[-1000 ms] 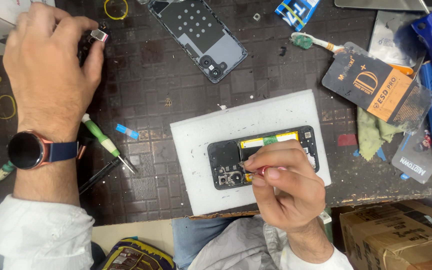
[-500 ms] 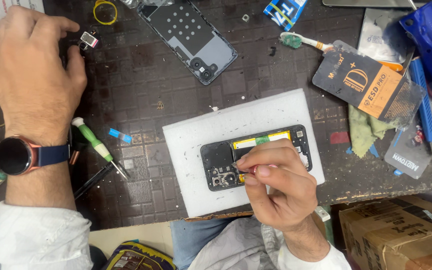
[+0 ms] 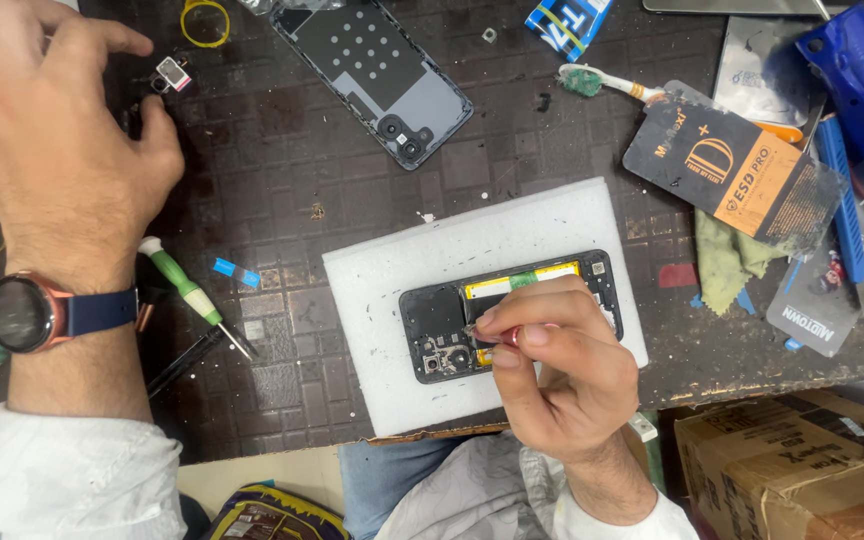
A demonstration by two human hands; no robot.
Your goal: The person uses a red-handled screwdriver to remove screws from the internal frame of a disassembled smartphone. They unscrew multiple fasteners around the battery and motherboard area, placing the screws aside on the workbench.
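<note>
From the head view, the only 1 I have, my right hand point(image 3: 562, 375) sits over the opened phone point(image 3: 512, 312), which lies on the white foam pad point(image 3: 392, 300) near the table's front edge. The fingers are pinched narrow around a thin tool with a red grip point(image 3: 500, 338), its tip down in the phone's lower left, beside the camera area. Compared with 1 second ago, that hand is in almost the same spot on the phone; only the grip has turned a little, so I judge the work there is continuing in place.

My left hand point(image 3: 62, 150) is what has changed. Half a second ago its fingers covered a small metal part point(image 3: 172, 72) at the far left of the mat; now the fingers are spread wide and lifted, and the part lies bare just beside the thumb. I read that as the part being let go. The hand holds nothing that I can see.

Near the wrist lie a green-handled screwdriver point(image 3: 187, 290) and the detached back cover point(image 3: 377, 70) further up.
</note>
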